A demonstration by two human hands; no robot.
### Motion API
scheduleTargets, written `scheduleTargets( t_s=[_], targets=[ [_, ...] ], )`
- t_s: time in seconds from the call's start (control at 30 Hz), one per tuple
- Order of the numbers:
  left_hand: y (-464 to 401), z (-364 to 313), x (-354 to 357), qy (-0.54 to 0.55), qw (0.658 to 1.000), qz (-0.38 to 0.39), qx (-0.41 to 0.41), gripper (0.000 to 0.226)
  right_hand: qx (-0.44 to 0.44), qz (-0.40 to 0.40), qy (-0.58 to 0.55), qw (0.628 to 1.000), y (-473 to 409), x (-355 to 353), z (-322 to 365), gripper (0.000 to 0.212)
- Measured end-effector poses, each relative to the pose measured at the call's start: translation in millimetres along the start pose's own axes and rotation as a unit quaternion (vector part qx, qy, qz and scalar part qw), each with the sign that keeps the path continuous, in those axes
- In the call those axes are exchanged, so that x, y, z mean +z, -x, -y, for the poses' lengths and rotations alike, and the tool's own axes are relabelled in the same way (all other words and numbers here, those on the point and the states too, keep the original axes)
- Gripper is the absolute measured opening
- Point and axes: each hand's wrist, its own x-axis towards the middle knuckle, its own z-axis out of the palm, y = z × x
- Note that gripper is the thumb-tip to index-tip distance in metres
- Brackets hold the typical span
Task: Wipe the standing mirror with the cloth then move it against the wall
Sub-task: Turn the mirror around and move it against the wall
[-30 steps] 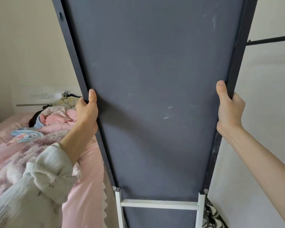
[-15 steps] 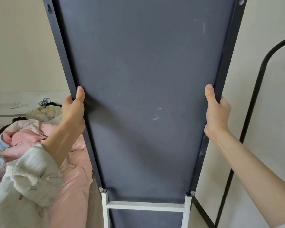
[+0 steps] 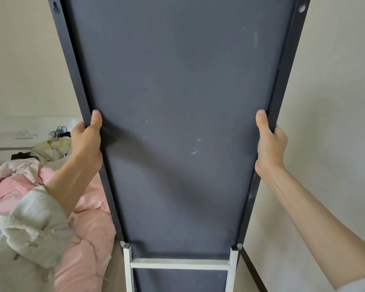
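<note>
Setting: home bedroom. Evidence: bed (image 3: pixel 89 232) with rumpled pink bedding at left; clothes (image 3: pixel 49 148) and hangers (image 3: pixel 58 131) heaped at its far end; plain cream walls (image 3: pixel 333 102); dark baseboard (image 3: pixel 254 270).

head cam | faces forward-down | close behind mirror back (image 3: pixel 177 123) | single view

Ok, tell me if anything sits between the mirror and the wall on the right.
Nothing visible does. Both hands, left and right, grip the mirror by its side edges, and the wall beside it is bare; the floor gap is barely seen.
</note>
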Motion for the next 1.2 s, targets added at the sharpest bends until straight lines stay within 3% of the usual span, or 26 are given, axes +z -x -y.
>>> scheduleTargets(
  t_s=[0.23, 0.43, 0.67, 0.73, 0.77, 0.87, 1.0, 1.2],
  targets=[
    [-89.5, 64.5, 82.1, 0.008, 1.0, 0.008, -0.006, 0.023, 0.008, -0.026, 0.014, 1.0, -99.6, 42.2, -68.0, 0.053],
    [-175.2, 131.8, 163.0, 0.021, 0.998, 0.056, -0.018, 0.018, 0.01, -0.076, 0.037, 0.996, -187.4, 59.4, -134.0, 0.051],
    [-230.2, 194.0, 252.7, -0.004, 0.996, 0.078, -0.035, 0.021, 0.049, -0.077, 0.038, 0.995, -292.0, 50.4, -194.0, 0.038],
    [-236.6, 212.0, 280.2, -0.014, 0.997, 0.071, -0.037, 0.02, 0.06, -0.07, 0.054, 0.994, -320.7, 46.4, -209.0, 0.064],
    [-239.2, 221.3, 292.9, -0.02, 0.997, 0.064, -0.038, 0.02, 0.07, -0.058, 0.063, 0.994, -338.6, 42.9, -218.2, 0.067],
    [-249.8, 251.5, 338.2, -0.033, 0.998, 0.039, -0.038, 0.019, 0.107, -0.022, 0.063, 0.992, -403.6, 32.8, -251.5, 0.041],
    [-248.9, 288.7, 384.2, -0.054, 0.998, -0.009, -0.029, 0.026, 0.139, 0.026, 0.09, 0.986, -476.9, 22.3, -286.8, 0.049],
    [-242.8, 332.7, 417.0, -0.102, 0.991, -0.076, -0.037, 0.03, 0.185, 0.074, 0.117, 0.973, -535.9, 25.4, -330.1, 0.033]
  ],
)
